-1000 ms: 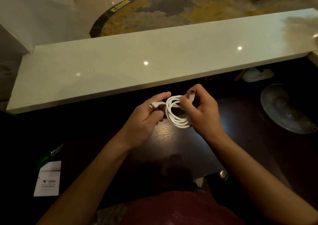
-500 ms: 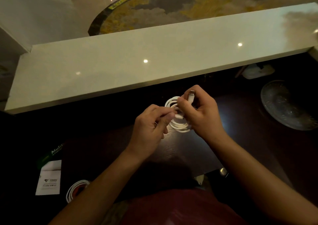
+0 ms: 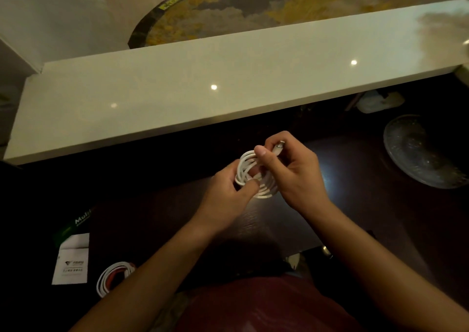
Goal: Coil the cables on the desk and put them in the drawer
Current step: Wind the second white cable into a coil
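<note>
From the head camera, both hands meet above the middle of the dark desk, a little in from its far edge, where the pale raised counter runs across. The right hand has its grip clamped on the white cable, thumb and fingers pinching the coiled loops with a metal plug sticking up between them. The left hand pinches the coil's near side, fingers curled into the loops. A second coiled cable, white and red, lies near the desk's near-left edge, just beside a white card. A glass dish sits toward the right edge, well apart from the hands. Bare dark desk lies between them.
</note>
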Available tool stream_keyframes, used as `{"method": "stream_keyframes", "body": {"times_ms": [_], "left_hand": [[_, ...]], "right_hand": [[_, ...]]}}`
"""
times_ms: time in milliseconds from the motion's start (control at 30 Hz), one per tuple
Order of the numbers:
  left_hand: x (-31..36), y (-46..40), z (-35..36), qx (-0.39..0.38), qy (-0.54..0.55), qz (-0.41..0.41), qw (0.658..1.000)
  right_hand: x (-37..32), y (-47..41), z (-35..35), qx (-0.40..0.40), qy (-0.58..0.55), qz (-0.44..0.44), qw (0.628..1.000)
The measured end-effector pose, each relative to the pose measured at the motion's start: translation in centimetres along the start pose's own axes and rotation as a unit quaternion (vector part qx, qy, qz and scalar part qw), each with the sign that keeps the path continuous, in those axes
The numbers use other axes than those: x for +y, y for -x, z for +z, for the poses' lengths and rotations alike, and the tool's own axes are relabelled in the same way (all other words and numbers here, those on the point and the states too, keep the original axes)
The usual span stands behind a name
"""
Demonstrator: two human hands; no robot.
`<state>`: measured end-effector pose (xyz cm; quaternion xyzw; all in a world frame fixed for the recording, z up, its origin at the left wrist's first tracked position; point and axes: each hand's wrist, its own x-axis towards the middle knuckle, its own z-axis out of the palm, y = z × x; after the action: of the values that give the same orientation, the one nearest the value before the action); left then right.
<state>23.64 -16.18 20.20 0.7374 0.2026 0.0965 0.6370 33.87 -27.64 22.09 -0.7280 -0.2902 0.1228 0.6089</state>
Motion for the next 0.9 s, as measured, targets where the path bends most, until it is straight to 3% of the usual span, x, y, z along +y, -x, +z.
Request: {"method": "stream_keyframes", "body": {"times_ms": [167,333,467,633,900], "left_hand": [[0.0,0.1,-0.1,0.025,0.007,-0.005,1.0],[0.3,0.1,-2.0,-0.115,0.024,0.002,0.993],[0.3,0.4,-4.0,-0.18,-0.068,0.034,0.981],[-0.1,-0.1,-4.5,-0.157,-0.17,0.091,0.969],[-1.3,0.9,-4.5,-0.178,-0.017,0.063,0.982]], "right_hand": [[-0.4,0.0,0.1,-0.009,0.015,-0.003,1.0],[0.1,-0.6,-0.3,0.04,-0.052,0.063,0.996],[0.5,-0.7,-0.8,0.036,-0.054,0.082,0.994],[-0.1,-0.3,-0.4,0.003,-0.039,0.09,0.995],[0.0,-0.2,-0.4,0.008,0.116,0.016,0.993]]}}
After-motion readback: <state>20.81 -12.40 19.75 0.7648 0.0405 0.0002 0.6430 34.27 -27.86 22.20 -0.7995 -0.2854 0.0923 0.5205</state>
